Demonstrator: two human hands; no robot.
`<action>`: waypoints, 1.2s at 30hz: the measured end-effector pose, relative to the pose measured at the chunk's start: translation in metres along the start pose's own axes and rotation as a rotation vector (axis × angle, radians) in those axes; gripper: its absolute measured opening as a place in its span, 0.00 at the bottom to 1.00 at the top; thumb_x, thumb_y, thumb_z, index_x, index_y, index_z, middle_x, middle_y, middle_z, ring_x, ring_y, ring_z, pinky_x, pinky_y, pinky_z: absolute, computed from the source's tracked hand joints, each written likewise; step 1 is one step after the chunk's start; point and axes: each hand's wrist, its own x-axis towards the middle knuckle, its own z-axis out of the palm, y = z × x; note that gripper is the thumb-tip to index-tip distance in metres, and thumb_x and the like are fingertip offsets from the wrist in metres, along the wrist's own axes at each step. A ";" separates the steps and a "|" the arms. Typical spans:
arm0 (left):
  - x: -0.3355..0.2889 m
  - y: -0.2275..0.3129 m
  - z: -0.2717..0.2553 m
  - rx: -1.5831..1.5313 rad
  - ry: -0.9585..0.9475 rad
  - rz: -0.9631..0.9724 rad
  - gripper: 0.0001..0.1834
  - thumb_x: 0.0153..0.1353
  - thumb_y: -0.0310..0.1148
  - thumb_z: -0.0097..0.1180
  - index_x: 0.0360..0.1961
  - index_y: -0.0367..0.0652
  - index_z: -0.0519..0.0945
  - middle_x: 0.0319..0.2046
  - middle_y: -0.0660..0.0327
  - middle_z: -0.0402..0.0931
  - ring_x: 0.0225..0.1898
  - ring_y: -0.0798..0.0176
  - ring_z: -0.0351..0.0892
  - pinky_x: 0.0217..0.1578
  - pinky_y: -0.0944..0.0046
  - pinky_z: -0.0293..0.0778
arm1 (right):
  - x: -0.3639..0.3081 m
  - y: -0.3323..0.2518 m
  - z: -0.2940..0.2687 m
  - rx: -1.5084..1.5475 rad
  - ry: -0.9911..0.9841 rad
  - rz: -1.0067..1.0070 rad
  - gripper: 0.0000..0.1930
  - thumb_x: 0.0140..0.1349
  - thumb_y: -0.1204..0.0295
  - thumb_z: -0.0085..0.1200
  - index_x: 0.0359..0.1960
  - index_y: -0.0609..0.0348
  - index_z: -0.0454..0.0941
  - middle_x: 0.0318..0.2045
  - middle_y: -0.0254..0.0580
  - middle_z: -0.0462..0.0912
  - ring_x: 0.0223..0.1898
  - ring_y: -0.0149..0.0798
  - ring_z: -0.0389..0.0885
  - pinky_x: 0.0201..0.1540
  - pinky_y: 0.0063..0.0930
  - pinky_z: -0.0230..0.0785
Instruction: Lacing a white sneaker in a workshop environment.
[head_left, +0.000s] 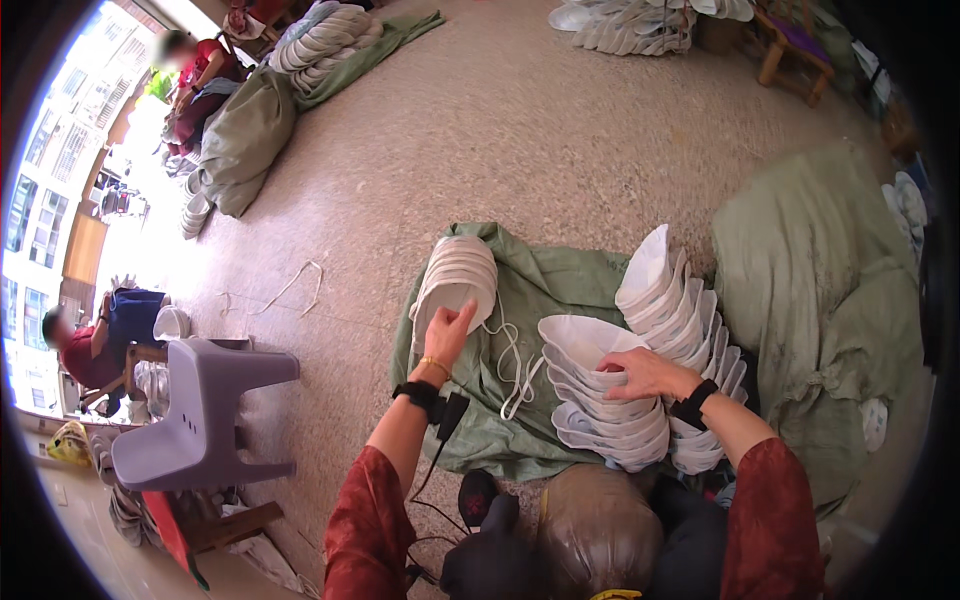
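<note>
Cloth, green (540,268), spread on the speckled floor (510,150) in front of the seated person; probably there to keep the white pieces off the dirt.

Left stack (462,262): rounded white pieces nested in a row, lying on their side on the cloth's left part, open face toward the person. Nesting likely saves room and keeps the shapes from crushing. Left hand (447,335) is at that near face, fingers bent, thumb and fingertips close to the rim. Cannot tell whether the rim is pinched or only touched.

Front pile (610,425): white scoop-shaped pieces, one inside another, on the cloth's right part, near the knees. Right hand (645,373) reaches over its top piece, fingers curled, tips at the inside of the edge. Looks like a light hold, the edge being the easiest part to separate from a nest; firm closure not confirmed, cannot tell.

Back pile (665,285): similar pieces, leaning just behind and to the right of the front pile, some overlap. Both piles sit within the right arm's reach, presumably for that reason.

White cord (515,370) lies loose on the cloth between left stack and front pile, held by neither hand.

Filled plastic bag (600,525) stands between the legs. Green sack (815,290) slumps at right; contents hidden.
</note>
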 end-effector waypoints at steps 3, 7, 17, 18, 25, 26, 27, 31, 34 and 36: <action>0.025 0.032 0.025 -0.408 -0.071 -0.240 0.43 0.56 0.67 0.68 0.53 0.37 0.78 0.49 0.56 0.73 0.51 0.56 0.75 0.52 0.52 0.76 | -0.011 0.007 0.004 0.029 0.085 0.006 0.30 0.55 0.54 0.69 0.54 0.62 0.80 0.48 0.58 0.87 0.52 0.55 0.86 0.57 0.42 0.77; 0.051 0.061 0.041 -0.600 -0.015 -0.341 0.46 0.52 0.72 0.68 0.60 0.47 0.76 0.50 0.58 0.71 0.53 0.56 0.71 0.56 0.48 0.73 | -0.016 0.009 0.006 0.045 0.122 0.014 0.30 0.55 0.55 0.69 0.54 0.63 0.81 0.47 0.57 0.88 0.50 0.55 0.87 0.55 0.42 0.78; 0.139 0.002 0.047 -1.205 0.154 -0.363 0.44 0.59 0.52 0.72 0.67 0.35 0.71 0.60 0.49 0.79 0.55 0.45 0.84 0.57 0.44 0.82 | -0.021 0.006 0.015 0.177 0.194 0.022 0.25 0.57 0.59 0.69 0.51 0.65 0.82 0.44 0.55 0.89 0.46 0.53 0.88 0.52 0.40 0.79; 0.137 0.006 0.052 -1.200 0.141 -0.371 0.44 0.59 0.52 0.72 0.67 0.35 0.71 0.60 0.49 0.79 0.55 0.45 0.84 0.57 0.44 0.82 | -0.023 0.009 0.014 0.182 0.199 0.035 0.25 0.57 0.59 0.69 0.51 0.65 0.82 0.44 0.55 0.89 0.46 0.53 0.88 0.52 0.40 0.79; 0.057 0.031 0.033 -1.197 -0.095 -0.271 0.40 0.63 0.52 0.64 0.69 0.37 0.71 0.62 0.48 0.77 0.59 0.42 0.80 0.62 0.40 0.77 | -0.024 0.013 0.011 0.180 0.233 -0.001 0.25 0.56 0.62 0.70 0.50 0.65 0.81 0.42 0.54 0.89 0.44 0.51 0.88 0.51 0.41 0.79; 0.038 0.031 0.020 -1.209 -0.155 -0.244 0.39 0.64 0.52 0.62 0.69 0.38 0.71 0.64 0.48 0.76 0.62 0.42 0.78 0.64 0.39 0.74 | -0.023 0.011 0.010 0.202 0.242 0.003 0.25 0.56 0.62 0.70 0.50 0.66 0.81 0.42 0.54 0.88 0.44 0.51 0.88 0.51 0.41 0.79; 0.019 0.032 0.008 -1.246 -0.178 -0.221 0.38 0.65 0.52 0.61 0.69 0.39 0.70 0.65 0.48 0.74 0.64 0.42 0.76 0.66 0.40 0.71 | -0.025 0.009 0.006 0.195 0.247 -0.006 0.25 0.56 0.62 0.70 0.50 0.66 0.81 0.42 0.54 0.88 0.44 0.51 0.88 0.51 0.41 0.79; -0.051 0.024 -0.046 -1.367 -0.240 -0.133 0.36 0.68 0.48 0.58 0.71 0.38 0.68 0.68 0.49 0.72 0.68 0.44 0.71 0.71 0.41 0.66 | -0.029 -0.015 -0.011 0.083 0.366 -0.100 0.25 0.56 0.64 0.71 0.52 0.64 0.81 0.42 0.52 0.88 0.45 0.49 0.87 0.51 0.40 0.79; -0.121 0.038 -0.091 -1.367 -0.259 -0.059 0.34 0.69 0.46 0.58 0.71 0.39 0.68 0.69 0.49 0.70 0.70 0.44 0.69 0.72 0.40 0.64 | -0.035 -0.054 -0.027 0.010 0.381 -0.157 0.27 0.56 0.67 0.72 0.56 0.62 0.79 0.46 0.50 0.87 0.45 0.46 0.88 0.50 0.39 0.80; -0.164 0.048 -0.117 -1.346 -0.237 -0.012 0.34 0.69 0.46 0.58 0.71 0.41 0.68 0.70 0.48 0.69 0.71 0.44 0.68 0.73 0.39 0.62 | -0.036 -0.093 -0.035 -0.021 0.365 -0.193 0.28 0.56 0.68 0.72 0.59 0.61 0.78 0.49 0.49 0.86 0.45 0.44 0.88 0.50 0.38 0.80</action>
